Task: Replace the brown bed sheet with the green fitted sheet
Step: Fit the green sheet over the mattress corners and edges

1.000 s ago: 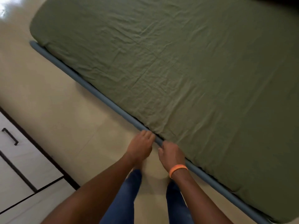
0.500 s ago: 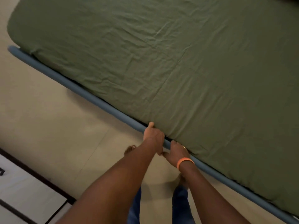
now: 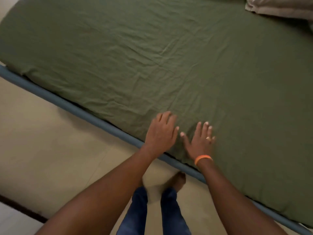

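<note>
Both palms lie spread flat, left hand and right hand, on the green fitted sheet covering the mattress; we should sweep outward, pressing wrinkles toward the edges.

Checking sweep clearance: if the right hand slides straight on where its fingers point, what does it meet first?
Only more green sheet. The right hand lies flat on it, fingers pointing up-frame across the bed. The pillow sits farther right, seemingly off that line, though depth is unclear.

Beige tile floor, blue-grey bed frame rail, white cabinet w/ dark trim bottom-left.
</note>
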Available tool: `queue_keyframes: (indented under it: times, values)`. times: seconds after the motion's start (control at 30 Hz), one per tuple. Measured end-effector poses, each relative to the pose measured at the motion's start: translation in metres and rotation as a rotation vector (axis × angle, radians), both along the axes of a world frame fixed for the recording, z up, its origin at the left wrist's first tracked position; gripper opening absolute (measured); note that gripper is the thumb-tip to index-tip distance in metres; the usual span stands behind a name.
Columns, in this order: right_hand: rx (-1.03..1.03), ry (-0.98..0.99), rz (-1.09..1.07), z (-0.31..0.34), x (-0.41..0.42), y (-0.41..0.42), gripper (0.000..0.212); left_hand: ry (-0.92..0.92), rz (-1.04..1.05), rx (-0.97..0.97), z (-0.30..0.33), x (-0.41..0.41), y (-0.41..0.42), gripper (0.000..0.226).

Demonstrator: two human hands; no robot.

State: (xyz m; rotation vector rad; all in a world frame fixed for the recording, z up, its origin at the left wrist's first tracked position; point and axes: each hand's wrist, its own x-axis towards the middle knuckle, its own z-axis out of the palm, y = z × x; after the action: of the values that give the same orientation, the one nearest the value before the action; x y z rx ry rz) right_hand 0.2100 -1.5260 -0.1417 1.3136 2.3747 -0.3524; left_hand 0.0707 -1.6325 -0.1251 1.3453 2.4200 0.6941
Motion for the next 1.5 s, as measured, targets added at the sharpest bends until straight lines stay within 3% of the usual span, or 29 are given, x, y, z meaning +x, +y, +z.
queue_keyframes:
  times: [0.13, 0.2, 0.27, 0.4, 0.53, 0.6, 0.67, 0.73, 0.83, 0.93, 1.03, 1.1, 1.23, 1.4, 1.5]
  values:
    - [-0.105, -0.021, 0.100, -0.026, 0.055, -0.067, 0.099, -0.033, -0.180, -0.134, -0.027, 0.021, 0.051, 0.070]
    - [-0.209, 0.139, 0.080, -0.016, 0.069, -0.062, 0.078, -0.004, -0.285, -0.220, -0.048, 0.047, 0.053, 0.073]
    - [-0.100, 0.360, -0.038, 0.005, 0.077, -0.029, 0.041, 0.050, -0.307, -0.256, -0.061, 0.081, 0.035, 0.072]
    - [0.165, 0.558, -0.169, 0.019, 0.069, 0.064, 0.036, 0.090, -0.401, -0.269, -0.062, 0.140, -0.010, 0.068]
    - [0.130, 0.207, -0.045, -0.022, 0.080, 0.110, 0.080, 0.042, -0.455, -0.271, -0.054, 0.173, -0.021, 0.062]
    - [0.124, 0.092, 0.016, -0.037, 0.119, 0.095, 0.083, 0.054, -0.451, -0.182, -0.045, 0.173, -0.011, 0.048]
    - [0.139, 0.085, 0.038, -0.038, 0.167, 0.065, 0.079, 0.128, -0.575, -0.069, -0.041, 0.176, -0.002, 0.031]
    - [0.125, 0.088, -0.008, -0.032, 0.213, 0.036, 0.075, 0.126, -0.678, -0.082, -0.036, 0.184, 0.011, 0.029]
    - [0.116, 0.075, -0.077, -0.027, 0.260, 0.004, 0.074, 0.053, -0.497, -0.140, -0.031, 0.201, 0.038, 0.025]
    - [0.103, 0.141, -0.119, -0.016, 0.274, -0.002, 0.070, 0.064, -0.468, -0.186, -0.029, 0.223, 0.065, 0.017]
    - [0.204, 0.377, -0.189, -0.002, 0.266, 0.019, 0.028, 0.054, -0.605, -0.219, -0.034, 0.254, 0.068, 0.009]
    - [0.256, 0.444, -0.206, 0.003, 0.261, 0.043, 0.019, 0.039, -0.607, -0.248, -0.037, 0.272, 0.060, 0.005]
    - [0.311, 0.286, -0.190, -0.015, 0.273, 0.065, 0.026, 0.018, -0.631, -0.337, -0.040, 0.283, 0.048, 0.032]
    - [0.292, 0.237, -0.072, -0.031, 0.342, 0.020, 0.028, -0.148, -0.731, -0.715, -0.032, 0.279, 0.090, 0.051]
    - [0.130, 0.180, -0.059, -0.030, 0.357, 0.015, 0.039, -0.232, -0.750, -0.929, -0.036, 0.284, 0.111, 0.071]
